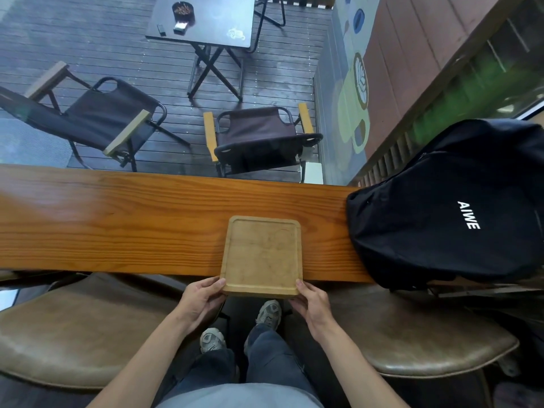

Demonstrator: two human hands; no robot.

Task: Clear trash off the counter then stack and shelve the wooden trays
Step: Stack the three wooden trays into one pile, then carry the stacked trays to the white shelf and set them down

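From the head camera, the fingers of both hands are hidden under the wooden tray (261, 256), so only thumbs show on its rim. The left hand (197, 300) and right hand (312, 303) grip its near corners. The tray holds nothing and lies on the counter (117, 222), its near edge overhanging. A black backpack (447, 207), cut off at right, sits just beside it.

A single head-worn wide-angle camera looks forward and steeply down from above the near edge of the wooden counter (132, 219). The counter runs left to right across mid-frame, close to the lens. Below its near edge the view reaches the person's legs and shoes (268, 312). Beyond its far edge lies the deck floor (88, 45), farther off. Straight lines bow toward the frame edges.
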